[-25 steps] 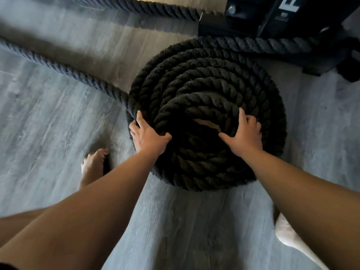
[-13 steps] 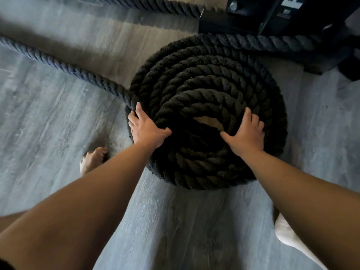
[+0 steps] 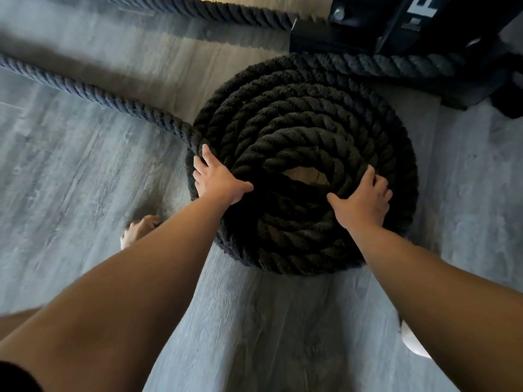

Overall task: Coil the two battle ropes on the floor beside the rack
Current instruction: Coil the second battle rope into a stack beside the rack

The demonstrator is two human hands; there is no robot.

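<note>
A thick black battle rope lies in a tall round coil (image 3: 305,114) on the grey floor, with a small gap of bare floor at its centre. My left hand (image 3: 216,179) presses on the coil's left side, fingers spread over the outer turns. My right hand (image 3: 362,198) rests on the right side, fingers curled over an upper turn. A loose tail of the rope (image 3: 93,93) runs from the coil's left edge off to the far left. A second rope (image 3: 215,9) stretches across the top of the view.
The black rack base (image 3: 396,29) stands just behind the coil at top right, with a stretch of rope (image 3: 390,65) lying along it. My bare left foot (image 3: 138,229) is on the floor left of the coil. Grey wood-look floor (image 3: 70,179) surrounds everything.
Both hands stay on the coil. The right hand has shifted slightly right along the upper turn, and the view has drifted a little.
</note>
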